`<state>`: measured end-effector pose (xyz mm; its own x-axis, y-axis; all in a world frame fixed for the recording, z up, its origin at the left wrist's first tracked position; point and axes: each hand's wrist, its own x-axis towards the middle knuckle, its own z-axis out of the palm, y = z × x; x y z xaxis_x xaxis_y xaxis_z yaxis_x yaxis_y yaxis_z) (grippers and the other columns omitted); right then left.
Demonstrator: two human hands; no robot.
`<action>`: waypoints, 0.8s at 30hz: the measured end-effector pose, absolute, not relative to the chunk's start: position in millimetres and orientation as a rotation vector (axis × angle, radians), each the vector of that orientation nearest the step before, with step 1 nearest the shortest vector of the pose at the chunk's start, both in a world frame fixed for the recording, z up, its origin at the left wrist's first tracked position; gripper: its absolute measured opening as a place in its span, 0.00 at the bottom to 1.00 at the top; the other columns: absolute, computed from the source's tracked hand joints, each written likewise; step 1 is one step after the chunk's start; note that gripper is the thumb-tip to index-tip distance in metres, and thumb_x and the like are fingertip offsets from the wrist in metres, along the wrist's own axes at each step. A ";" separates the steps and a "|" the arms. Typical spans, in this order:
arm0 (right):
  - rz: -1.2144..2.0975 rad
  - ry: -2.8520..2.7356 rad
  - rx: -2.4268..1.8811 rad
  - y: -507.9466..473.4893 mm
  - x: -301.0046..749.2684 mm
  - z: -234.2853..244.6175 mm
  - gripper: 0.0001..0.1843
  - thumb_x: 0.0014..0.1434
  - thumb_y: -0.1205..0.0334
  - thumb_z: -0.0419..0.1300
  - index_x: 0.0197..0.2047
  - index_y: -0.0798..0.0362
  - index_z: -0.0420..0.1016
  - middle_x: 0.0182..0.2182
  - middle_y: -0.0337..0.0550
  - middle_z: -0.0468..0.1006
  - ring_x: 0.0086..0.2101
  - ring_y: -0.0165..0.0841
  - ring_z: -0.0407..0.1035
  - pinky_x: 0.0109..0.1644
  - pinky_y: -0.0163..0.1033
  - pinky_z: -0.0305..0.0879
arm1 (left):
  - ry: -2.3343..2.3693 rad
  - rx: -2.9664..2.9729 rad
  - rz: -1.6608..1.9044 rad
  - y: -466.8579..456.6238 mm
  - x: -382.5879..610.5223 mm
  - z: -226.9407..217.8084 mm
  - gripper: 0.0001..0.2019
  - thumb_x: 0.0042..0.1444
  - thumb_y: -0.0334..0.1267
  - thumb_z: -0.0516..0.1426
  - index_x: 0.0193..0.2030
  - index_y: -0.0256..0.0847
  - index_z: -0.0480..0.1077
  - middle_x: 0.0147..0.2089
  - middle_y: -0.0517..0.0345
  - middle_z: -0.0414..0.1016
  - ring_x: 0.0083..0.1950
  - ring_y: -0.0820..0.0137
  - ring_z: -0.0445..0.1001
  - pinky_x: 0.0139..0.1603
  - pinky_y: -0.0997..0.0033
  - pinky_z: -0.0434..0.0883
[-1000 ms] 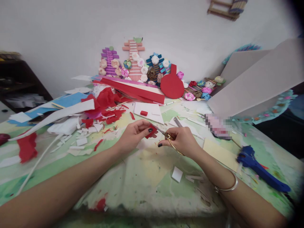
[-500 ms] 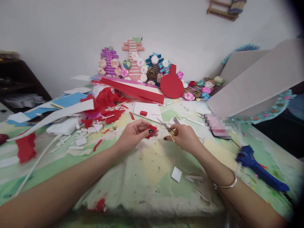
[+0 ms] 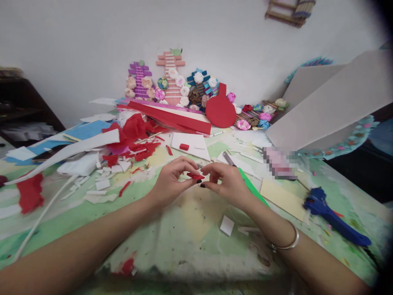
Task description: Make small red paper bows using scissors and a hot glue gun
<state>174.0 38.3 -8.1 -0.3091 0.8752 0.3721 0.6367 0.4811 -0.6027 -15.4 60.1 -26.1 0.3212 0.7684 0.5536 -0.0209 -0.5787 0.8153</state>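
My left hand (image 3: 172,180) and my right hand (image 3: 227,180) meet over the middle of the paint-stained table (image 3: 190,241). Both pinch a small red paper piece (image 3: 195,176) between their fingertips, the left from the left side, the right from the right. No scissors show in my right hand. A green strip (image 3: 253,188) lies just right of my right wrist. A silver bangle (image 3: 285,241) sits on my right forearm.
Red and white paper scraps (image 3: 129,147) litter the left. A white sheet with a red block (image 3: 190,145) lies beyond my hands. Paper-flower crafts (image 3: 175,84) and a red paddle shape (image 3: 220,110) line the wall. A blue glue gun (image 3: 331,217) lies right, grey boards (image 3: 331,102) behind.
My right hand no longer shows the gold scissors and has moved left to pinch the red piece together with my left hand. A green strip now shows beside my right wrist.
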 end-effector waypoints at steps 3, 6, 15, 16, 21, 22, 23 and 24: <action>0.414 -2.065 -1.136 36.3 169.1 -14.6 0.09 0.53 0.69 0.61 0.40 0.52 0.75 0.35 0.41 0.77 0.29 0.28 0.69 0.35 0.33 0.64 | 0.715 1.951 1.391 58.1 -14.5 -24.5 0.02 0.48 0.33 0.66 0.30 0.42 0.77 0.34 0.57 0.68 0.38 0.70 0.69 0.42 0.68 0.67; 0.359 -2.064 -0.998 36.0 168.5 -16.5 0.08 0.55 0.70 0.58 0.37 0.51 0.76 0.36 0.42 0.77 0.34 0.30 0.70 0.38 0.34 0.66 | 0.711 1.947 1.372 56.8 -13.8 -24.0 0.03 0.48 0.33 0.66 0.30 0.42 0.77 0.31 0.58 0.67 0.35 0.70 0.68 0.37 0.69 0.66; 0.547 -2.154 -0.947 41.9 181.3 -9.7 0.08 0.58 0.68 0.58 0.34 0.51 0.80 0.31 0.40 0.81 0.33 0.30 0.73 0.38 0.33 0.65 | 0.481 1.893 1.163 55.6 -13.7 -23.4 0.07 0.49 0.32 0.65 0.37 0.38 0.75 0.32 0.55 0.71 0.33 0.71 0.71 0.36 0.67 0.71; 0.570 -2.184 -0.967 42.7 183.3 -9.4 0.08 0.58 0.66 0.59 0.33 0.51 0.81 0.30 0.40 0.81 0.32 0.30 0.73 0.37 0.33 0.65 | 0.464 1.862 1.128 55.4 -13.6 -23.4 0.07 0.49 0.32 0.64 0.37 0.38 0.75 0.33 0.55 0.71 0.32 0.71 0.71 0.36 0.67 0.72; 0.710 -2.277 -1.021 44.5 187.1 -10.2 0.09 0.57 0.61 0.60 0.28 0.50 0.82 0.26 0.39 0.80 0.29 0.30 0.72 0.34 0.33 0.64 | 0.476 1.760 0.957 54.3 -13.0 -25.4 0.11 0.47 0.33 0.66 0.38 0.38 0.74 0.33 0.56 0.72 0.31 0.70 0.74 0.34 0.67 0.74; 0.727 -2.278 -1.023 44.6 186.6 -10.7 0.09 0.57 0.62 0.60 0.28 0.50 0.82 0.27 0.38 0.80 0.28 0.29 0.72 0.34 0.33 0.64 | 0.497 1.762 0.939 54.2 -12.9 -25.7 0.11 0.46 0.33 0.66 0.37 0.38 0.74 0.33 0.56 0.73 0.31 0.70 0.74 0.34 0.67 0.74; 0.741 -2.273 -1.031 44.6 186.0 -11.1 0.09 0.56 0.63 0.60 0.28 0.49 0.82 0.27 0.38 0.80 0.28 0.29 0.72 0.34 0.33 0.64 | 0.517 1.765 0.928 54.1 -12.8 -25.7 0.11 0.45 0.34 0.66 0.37 0.37 0.73 0.32 0.56 0.73 0.31 0.70 0.75 0.33 0.67 0.74; 0.751 -2.261 -1.043 44.5 185.2 -11.4 0.09 0.56 0.63 0.60 0.28 0.49 0.82 0.26 0.37 0.80 0.28 0.29 0.72 0.34 0.33 0.63 | 0.533 1.768 0.922 54.0 -12.6 -25.6 0.12 0.45 0.34 0.67 0.37 0.37 0.73 0.32 0.56 0.74 0.31 0.70 0.74 0.33 0.68 0.74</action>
<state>185.2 44.5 -11.4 -0.5585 0.7963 0.2324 0.4989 0.5463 -0.6729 -12.6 54.0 -25.6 0.6078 0.7195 0.3360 -0.0677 -0.3747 0.9247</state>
